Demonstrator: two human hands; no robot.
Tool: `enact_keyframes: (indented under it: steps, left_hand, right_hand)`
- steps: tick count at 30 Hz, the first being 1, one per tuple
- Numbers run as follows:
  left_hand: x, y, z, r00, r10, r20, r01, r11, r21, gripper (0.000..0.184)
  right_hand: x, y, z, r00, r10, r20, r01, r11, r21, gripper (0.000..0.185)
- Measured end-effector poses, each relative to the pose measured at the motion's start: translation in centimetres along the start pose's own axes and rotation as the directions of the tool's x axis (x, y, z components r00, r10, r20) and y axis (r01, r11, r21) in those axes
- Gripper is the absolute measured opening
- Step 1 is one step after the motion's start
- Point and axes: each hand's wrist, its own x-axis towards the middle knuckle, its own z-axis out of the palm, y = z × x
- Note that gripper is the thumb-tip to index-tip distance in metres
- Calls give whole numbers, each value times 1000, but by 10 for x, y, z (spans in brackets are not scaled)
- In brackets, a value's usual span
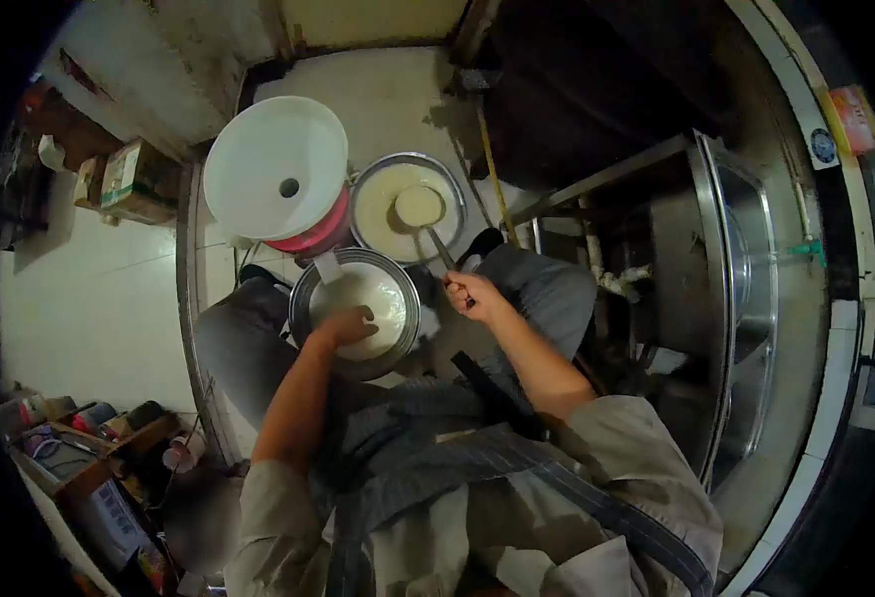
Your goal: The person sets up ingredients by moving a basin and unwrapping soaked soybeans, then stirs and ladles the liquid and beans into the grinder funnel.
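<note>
My right hand [471, 297] is wrapped around the handle of a ladle [441, 247]. The ladle's round bowl, full of pale creamy liquid, is over a metal basin [459, 192] holding similar liquid. Nearer to me, between my knees, stands a metal pot [413, 333] with whitish liquid inside. My left hand [344, 326] is over this pot, its fingers curled downward; whether they hold anything is hidden. At the pot's far rim is a flat white piece [328, 267].
A wide white tub [248, 159] with a dark round spot rests on a red base [323, 229] at the far left. To the right stands a metal frame [711, 298]. Cardboard boxes [139, 179] and a cluttered crate [59, 463] are on the left.
</note>
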Motion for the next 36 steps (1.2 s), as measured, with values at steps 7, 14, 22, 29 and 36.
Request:
enact_keyframes:
  steps: [7,14,22,29,36]
  left_hand:
    - [1,-10,0,995,86,-43,-89,993,-81,49]
    - [-16,-4,-14,986,127,-110,-140,983,-123,48]
    - [-25,-5,-15,985,106,-139,-117,991,-67,45]
    - [-32,-9,-20,986,67,-150,-70,998,-12,44]
    - [-29,-39,-26,909,14,-417,-102,977,-189,36]
  right_hand:
    - [-90,-19,35,995,-89,42,94,988,-121,14]
    - [-191,-51,107,974,-212,76,224,939,-259,16]
    - [-265,-60,194,933,-301,196,355,856,-376,22]
    - [-261,-46,226,930,-265,256,351,847,-399,24]
    - [-232,-22,234,941,-236,242,332,778,-533,26]
